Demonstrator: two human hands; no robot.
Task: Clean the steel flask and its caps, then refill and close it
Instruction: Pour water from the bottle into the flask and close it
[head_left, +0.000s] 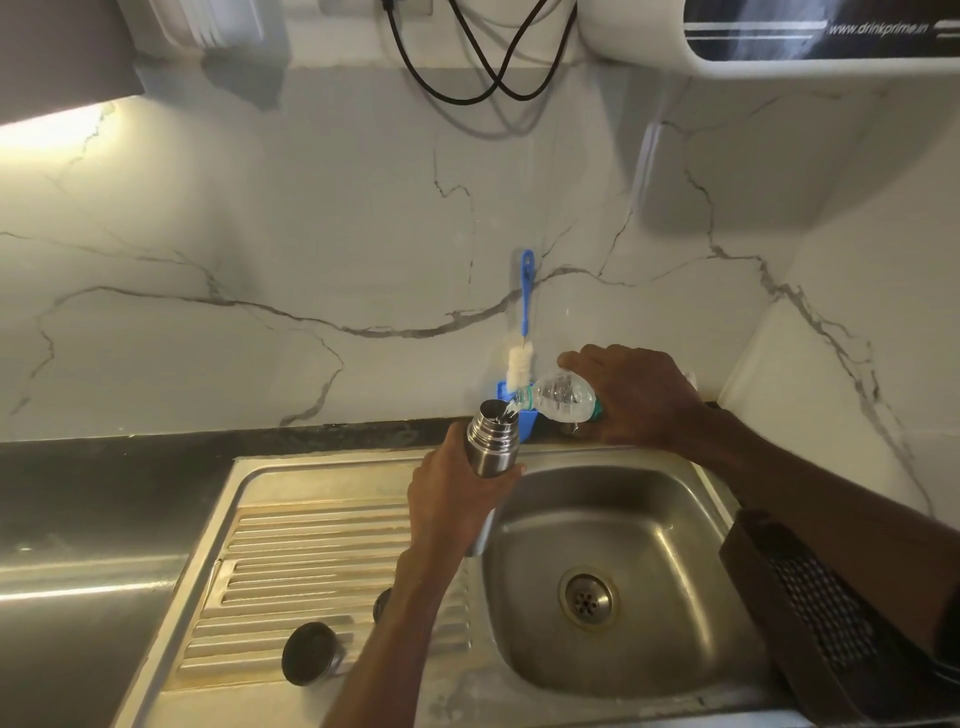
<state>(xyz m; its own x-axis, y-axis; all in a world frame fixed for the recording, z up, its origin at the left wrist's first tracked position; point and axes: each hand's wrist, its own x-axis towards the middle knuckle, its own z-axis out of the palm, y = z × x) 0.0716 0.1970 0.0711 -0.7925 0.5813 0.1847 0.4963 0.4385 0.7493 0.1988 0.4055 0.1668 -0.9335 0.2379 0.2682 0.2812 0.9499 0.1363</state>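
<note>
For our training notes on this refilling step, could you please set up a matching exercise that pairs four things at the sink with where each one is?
Things:
1. steel flask
2. plastic bottle
3. bottle brush
4. steel cap

Places:
A. standing in the blue holder against the wall
B. resting on the ridged drainboard
C. gripped upright by the left hand
D. tilted in the right hand, pouring

Pairs: 1-C, 2-D, 3-A, 4-B

The left hand (457, 499) reaches up from below, forearm bare, fingers and thumb curled in a grip. The right hand (636, 397) comes in from the right, knuckles up, fingers apparently wrapped in a grip, though mostly hidden.
</note>
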